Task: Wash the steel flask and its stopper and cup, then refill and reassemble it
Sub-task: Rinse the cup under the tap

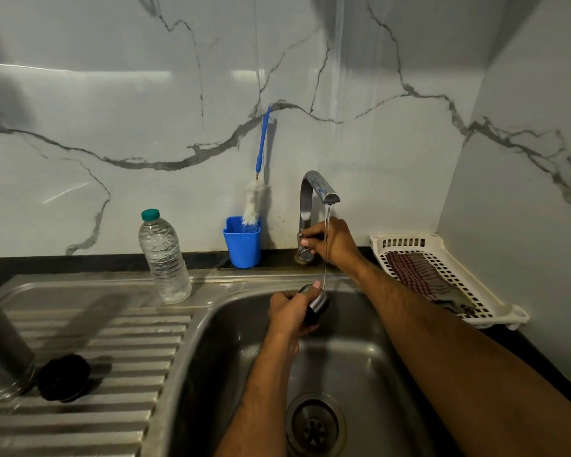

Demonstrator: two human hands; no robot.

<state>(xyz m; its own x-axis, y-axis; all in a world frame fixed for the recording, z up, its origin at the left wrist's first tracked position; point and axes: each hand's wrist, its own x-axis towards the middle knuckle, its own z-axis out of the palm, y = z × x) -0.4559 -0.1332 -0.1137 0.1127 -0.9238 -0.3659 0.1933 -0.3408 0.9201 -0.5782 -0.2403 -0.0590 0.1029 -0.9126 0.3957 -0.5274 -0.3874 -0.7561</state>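
Left hand point(289, 311) grip closed round the flask cup point(314, 306), held over the sink point(218, 341) under a thin stream; right hand point(330, 242) grip shut on tap point(310, 212) lever. Flask point(0, 344) & stopper point(63, 377) on drainboard, left. No legible writing on water bottle point(164, 258).

The left hand point(290, 313) holds the cup point(315, 306) under a thin stream; the right hand point(330, 242) grips the tap point(310, 212).

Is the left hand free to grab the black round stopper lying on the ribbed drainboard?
Probably not yet: the left hand is gripping the steel cup under the water. The black round stopper itself lies uncovered.
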